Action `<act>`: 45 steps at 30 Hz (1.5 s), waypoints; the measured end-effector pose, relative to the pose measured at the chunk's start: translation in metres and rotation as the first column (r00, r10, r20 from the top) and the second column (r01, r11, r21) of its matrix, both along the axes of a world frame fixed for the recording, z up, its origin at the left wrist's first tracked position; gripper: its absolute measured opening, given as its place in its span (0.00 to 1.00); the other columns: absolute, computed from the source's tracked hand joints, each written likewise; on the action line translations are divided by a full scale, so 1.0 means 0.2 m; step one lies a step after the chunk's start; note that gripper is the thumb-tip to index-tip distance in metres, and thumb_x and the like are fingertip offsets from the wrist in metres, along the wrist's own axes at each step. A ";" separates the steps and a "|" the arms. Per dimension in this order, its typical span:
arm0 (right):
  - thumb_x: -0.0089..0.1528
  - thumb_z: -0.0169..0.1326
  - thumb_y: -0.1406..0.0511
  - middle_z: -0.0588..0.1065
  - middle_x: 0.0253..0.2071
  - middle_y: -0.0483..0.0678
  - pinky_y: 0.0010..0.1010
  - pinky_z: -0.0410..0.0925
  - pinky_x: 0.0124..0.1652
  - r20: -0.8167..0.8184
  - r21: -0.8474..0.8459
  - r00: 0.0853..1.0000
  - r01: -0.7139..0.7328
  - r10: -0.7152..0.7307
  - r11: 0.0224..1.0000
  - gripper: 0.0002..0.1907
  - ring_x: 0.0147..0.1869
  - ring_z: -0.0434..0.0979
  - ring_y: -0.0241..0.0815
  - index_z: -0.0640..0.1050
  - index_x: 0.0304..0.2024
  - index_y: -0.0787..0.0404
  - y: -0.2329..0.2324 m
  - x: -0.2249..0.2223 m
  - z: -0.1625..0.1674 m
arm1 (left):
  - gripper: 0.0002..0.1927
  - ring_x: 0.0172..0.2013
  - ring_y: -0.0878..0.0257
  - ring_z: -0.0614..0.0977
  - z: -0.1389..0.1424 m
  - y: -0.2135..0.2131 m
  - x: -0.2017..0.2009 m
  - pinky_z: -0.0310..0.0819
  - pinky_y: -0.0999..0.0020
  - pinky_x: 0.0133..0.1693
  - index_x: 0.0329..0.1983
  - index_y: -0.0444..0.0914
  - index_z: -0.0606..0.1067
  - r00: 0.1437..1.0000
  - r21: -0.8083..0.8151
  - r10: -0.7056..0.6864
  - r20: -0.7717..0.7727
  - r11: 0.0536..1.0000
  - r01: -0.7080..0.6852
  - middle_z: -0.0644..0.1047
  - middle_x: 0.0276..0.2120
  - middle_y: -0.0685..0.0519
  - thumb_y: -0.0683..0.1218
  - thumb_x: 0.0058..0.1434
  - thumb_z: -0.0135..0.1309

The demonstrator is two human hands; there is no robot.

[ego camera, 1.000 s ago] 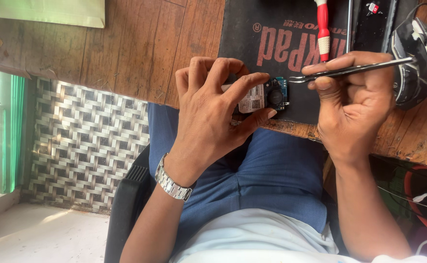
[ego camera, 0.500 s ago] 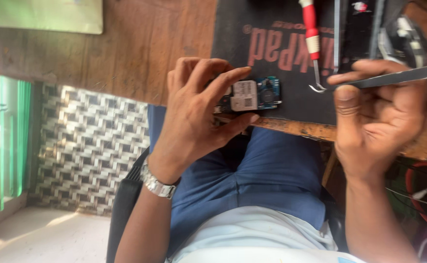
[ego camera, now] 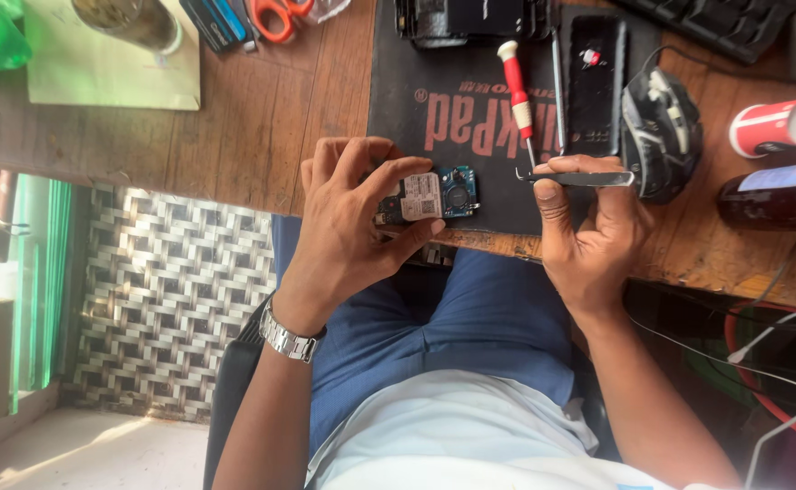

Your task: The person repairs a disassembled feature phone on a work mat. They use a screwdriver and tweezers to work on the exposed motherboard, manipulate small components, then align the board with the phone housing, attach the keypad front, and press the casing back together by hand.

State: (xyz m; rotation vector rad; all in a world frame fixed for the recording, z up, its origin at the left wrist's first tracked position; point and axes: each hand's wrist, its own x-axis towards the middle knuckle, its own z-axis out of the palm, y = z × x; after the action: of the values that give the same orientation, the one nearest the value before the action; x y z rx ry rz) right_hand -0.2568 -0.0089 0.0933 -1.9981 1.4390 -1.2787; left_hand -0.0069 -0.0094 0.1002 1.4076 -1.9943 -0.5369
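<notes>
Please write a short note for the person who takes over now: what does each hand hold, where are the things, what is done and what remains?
Left hand: shut on the small circuit board, held at the desk edge over the black mat.
Right hand: shut on bent-tip tweezers, tips apart from the board.
Red-handled screwdriver lies on the mat, beside a dark phone.
Done: board is out and bare.
Left: tweezers not yet on the board.

The left hand [ego camera: 352,227] covers most of the small circuit board [ego camera: 429,197], so its left part is hidden. At the top edge, the scissors [ego camera: 275,16], the cup [ego camera: 135,20] and the keyboard [ego camera: 715,23] are cut off. The tweezers' [ego camera: 579,178] rear end disappears under the right hand [ego camera: 593,231].
</notes>
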 end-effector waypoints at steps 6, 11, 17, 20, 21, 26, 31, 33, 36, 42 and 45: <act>0.71 0.63 0.63 0.75 0.36 0.47 0.23 0.67 0.36 -0.070 0.070 0.995 0.080 -0.075 0.994 0.10 0.33 0.76 0.35 0.80 0.48 0.64 0.00 0.01 0.06 | 0.28 0.56 0.50 0.68 0.03 -0.01 0.00 0.60 0.53 0.56 0.55 0.47 0.78 1.000 -0.010 0.001 0.008 1.000 -0.001 0.73 0.53 0.53 0.58 0.53 0.70; 0.71 0.65 0.62 0.75 0.37 0.46 0.25 0.68 0.36 -0.118 0.035 0.991 0.060 -0.055 0.998 0.11 0.35 0.76 0.35 0.82 0.46 0.63 0.00 0.01 0.06 | 0.28 0.55 0.51 0.69 0.03 0.01 0.01 0.60 0.54 0.55 0.56 0.48 0.78 1.000 -0.007 -0.009 0.005 1.000 0.009 0.72 0.53 0.53 0.58 0.54 0.70; 0.68 0.68 0.63 0.76 0.36 0.46 0.26 0.69 0.36 -0.133 0.040 0.988 0.080 -0.074 0.996 0.12 0.36 0.76 0.35 0.82 0.46 0.64 -0.03 0.02 0.05 | 0.28 0.53 0.52 0.69 0.02 0.00 0.01 0.60 0.55 0.54 0.57 0.48 0.78 1.000 -0.009 -0.020 0.003 1.000 0.020 0.72 0.52 0.54 0.59 0.55 0.71; 0.67 0.69 0.64 0.75 0.35 0.46 0.27 0.68 0.35 -0.160 0.063 0.985 0.071 -0.061 0.995 0.11 0.34 0.74 0.35 0.84 0.47 0.63 -0.04 0.03 0.05 | 0.27 0.53 0.53 0.69 0.03 0.00 0.01 0.60 0.54 0.55 0.56 0.48 0.78 1.000 -0.014 -0.014 -0.002 1.000 0.014 0.72 0.53 0.54 0.59 0.55 0.71; 0.66 0.70 0.64 0.75 0.34 0.46 0.27 0.68 0.35 -0.177 0.069 0.983 0.063 -0.050 0.996 0.11 0.34 0.74 0.36 0.84 0.47 0.63 -0.04 0.03 0.05 | 0.27 0.54 0.53 0.69 0.03 0.00 0.01 0.60 0.55 0.55 0.56 0.48 0.78 1.000 -0.016 -0.011 -0.005 1.000 0.011 0.72 0.53 0.54 0.59 0.55 0.71; 0.68 0.69 0.65 0.75 0.35 0.45 0.26 0.71 0.37 -0.184 0.045 0.982 0.040 -0.031 0.998 0.09 0.38 0.75 0.36 0.84 0.48 0.61 -0.06 0.02 0.02 | 0.28 0.55 0.53 0.69 0.00 -0.01 0.02 0.60 0.55 0.55 0.56 0.49 0.78 0.999 -0.038 -0.028 0.017 0.999 0.028 0.72 0.53 0.53 0.58 0.55 0.72; 0.69 0.67 0.68 0.74 0.33 0.45 0.26 0.69 0.36 -0.237 0.022 0.971 -0.003 0.008 1.000 0.06 0.38 0.74 0.36 0.84 0.47 0.62 -0.06 0.02 0.01 | 0.28 0.56 0.54 0.68 -0.04 0.00 0.02 0.60 0.55 0.57 0.57 0.49 0.78 0.999 -0.018 -0.039 0.028 0.999 0.040 0.72 0.54 0.55 0.58 0.57 0.73; 0.68 0.67 0.69 0.73 0.32 0.45 0.27 0.68 0.36 -0.245 0.002 0.969 -0.013 0.013 1.000 0.06 0.37 0.72 0.37 0.83 0.47 0.62 -0.07 0.02 0.01 | 0.27 0.56 0.54 0.68 -0.05 -0.01 0.03 0.59 0.55 0.57 0.58 0.49 0.78 0.998 -0.026 -0.044 0.037 0.999 0.045 0.72 0.55 0.55 0.58 0.58 0.74; 0.66 0.66 0.71 0.71 0.32 0.48 0.29 0.66 0.35 -0.272 -0.041 0.962 -0.031 0.019 0.999 0.07 0.36 0.70 0.40 0.83 0.46 0.65 -0.06 0.01 -0.01 | 0.27 0.58 0.52 0.68 -0.08 0.00 0.04 0.60 0.53 0.58 0.58 0.49 0.77 0.997 -0.071 -0.046 0.061 0.996 0.050 0.72 0.55 0.53 0.57 0.58 0.73; 0.70 0.65 0.70 0.72 0.30 0.47 0.31 0.65 0.36 -0.278 -0.047 0.958 -0.080 0.064 0.996 0.09 0.36 0.71 0.40 0.79 0.37 0.65 -0.07 -0.02 -0.07 | 0.28 0.53 0.52 0.72 -0.14 0.01 0.04 0.62 0.47 0.55 0.62 0.43 0.73 0.996 0.037 -0.087 -0.002 0.995 0.087 0.76 0.50 0.51 0.56 0.66 0.73; 0.71 0.65 0.70 0.73 0.32 0.47 0.30 0.66 0.37 -0.250 -0.054 0.966 -0.086 0.070 0.995 0.08 0.36 0.72 0.39 0.79 0.38 0.64 -0.08 -0.02 -0.07 | 0.30 0.54 0.52 0.72 -0.15 0.00 0.04 0.62 0.48 0.55 0.63 0.43 0.72 0.997 -0.020 -0.081 -0.004 0.997 0.081 0.75 0.52 0.51 0.57 0.66 0.73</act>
State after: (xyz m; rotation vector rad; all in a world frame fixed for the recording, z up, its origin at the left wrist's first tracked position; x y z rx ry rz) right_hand -0.2617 -0.0241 0.0783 -2.3015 1.4261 -1.0851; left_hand 0.0008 -0.0087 0.0694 1.3174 -2.0544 -0.5544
